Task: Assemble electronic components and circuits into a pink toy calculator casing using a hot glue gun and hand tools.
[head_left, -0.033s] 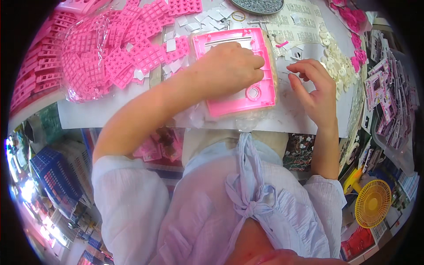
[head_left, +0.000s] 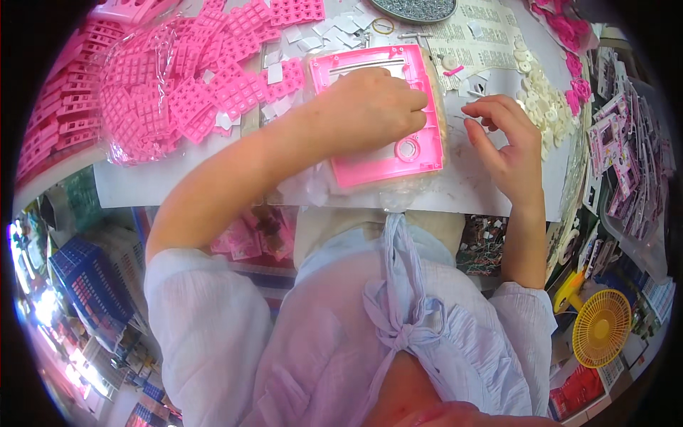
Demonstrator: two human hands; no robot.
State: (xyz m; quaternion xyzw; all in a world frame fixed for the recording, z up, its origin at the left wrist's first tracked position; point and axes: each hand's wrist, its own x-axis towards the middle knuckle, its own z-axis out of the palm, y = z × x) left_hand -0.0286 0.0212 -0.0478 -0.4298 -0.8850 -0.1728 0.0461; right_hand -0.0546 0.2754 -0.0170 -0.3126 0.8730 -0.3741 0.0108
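A pink plastic casing (head_left: pixel 388 167) lies on a wrapped pad on the worktable, with a round ring near its lower right corner and a metal-coloured strip along its top. Over its middle is my left hand (head_left: pixel 377 110), knuckles up and fingers curled in. Whatever those fingertips hold, if anything, is hidden beneath the hand. My right hand (head_left: pixel 509 139) rests beside the casing's right side, thumb and fingers curved and apart, nothing visible between them. Close to it lie a small pink strip (head_left: pixel 453 71) and a pile of cream plastic wheels (head_left: pixel 544 107).
Pink button grids (head_left: pixel 235 85) heap up at the left, partly in clear plastic. White paper squares (head_left: pixel 331 32) are scattered behind the casing. A dish of small metal parts (head_left: pixel 416 8) stands at the back. Printed panels (head_left: pixel 629 149) fill a bin at right, above a yellow fan (head_left: pixel 601 329).
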